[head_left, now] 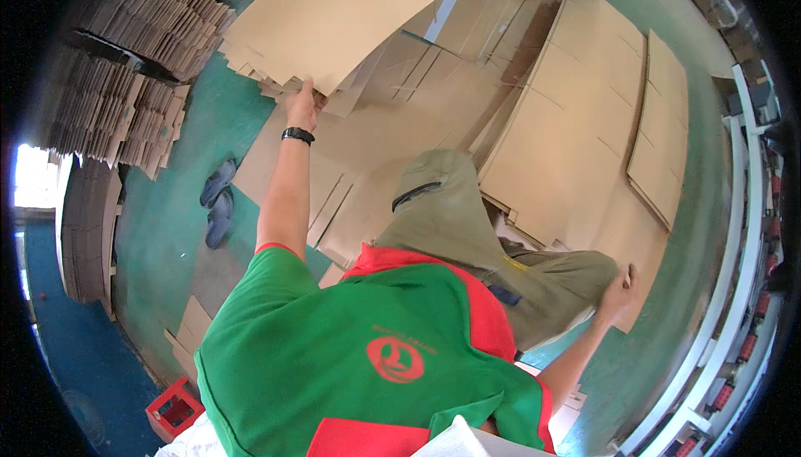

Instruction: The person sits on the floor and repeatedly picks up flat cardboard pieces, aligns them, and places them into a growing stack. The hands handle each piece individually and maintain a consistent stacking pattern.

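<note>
The person's left hand (304, 108) is closed on the near edge of a large cardboard sheet (355, 11), beside its corner. The sheet is at the upper left, above other cut cardboard whose edges show beneath it. The right hand (620, 292) is by the right knee (584, 278), fingers curled, near the lower end of a stack of cardboard (576, 107); whether it grips anything cannot be told. The sheet looks light for its size and fairly stiff, though so broad a piece would probably bow and could crease along its cut slots. Opposite edges, clear of those slots, seem the best holds.
</note>
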The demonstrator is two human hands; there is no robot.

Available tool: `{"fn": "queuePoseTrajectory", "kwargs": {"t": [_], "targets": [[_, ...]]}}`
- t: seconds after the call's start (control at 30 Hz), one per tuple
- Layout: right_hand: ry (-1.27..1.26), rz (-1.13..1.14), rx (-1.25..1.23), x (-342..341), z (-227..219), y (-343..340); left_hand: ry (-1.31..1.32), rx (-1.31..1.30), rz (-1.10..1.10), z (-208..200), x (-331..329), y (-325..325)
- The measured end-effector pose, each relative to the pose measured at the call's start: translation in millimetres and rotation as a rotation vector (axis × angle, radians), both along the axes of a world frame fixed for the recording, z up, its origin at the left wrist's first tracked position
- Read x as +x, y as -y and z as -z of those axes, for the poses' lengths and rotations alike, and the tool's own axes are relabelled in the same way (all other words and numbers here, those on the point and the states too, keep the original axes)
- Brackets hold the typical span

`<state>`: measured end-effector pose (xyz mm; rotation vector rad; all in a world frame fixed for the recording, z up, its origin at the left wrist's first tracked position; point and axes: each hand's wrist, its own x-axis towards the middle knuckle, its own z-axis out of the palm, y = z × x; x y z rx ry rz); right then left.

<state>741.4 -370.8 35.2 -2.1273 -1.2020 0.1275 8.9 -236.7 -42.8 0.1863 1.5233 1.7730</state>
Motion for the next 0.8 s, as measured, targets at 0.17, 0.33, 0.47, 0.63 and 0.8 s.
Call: {"fn": "queuePoseTrajectory", "kwargs": {"t": [0.17,0.33,0.47,0.63,0.8], "targets": [[-0.056,-0.323,0.032,-114.9,-12.3,-31.6,0.031,-0.018,0.092,2.3,34.8,5.2],[-0.622,-0.681,-0.250,-218.4,15.8,-63.0,0.270,-0.039,0.301,9.5,138.6,40.1],[-1.192,-0.649,-0.424,-272.4,30.6,-94.5,0.570,0.070,0.625,-2.5,223.2,71.8],[-1.262,-0.574,-0.331,-288.0,44.1,-128.7,0.659,-0.054,0.907,-29.2,278.5,83.9],[-1.266,-0.460,-0.108,-215.7,40.4,-127.2,-0.029,-0.119,0.959,-33.7,255.3,92.5]]}}
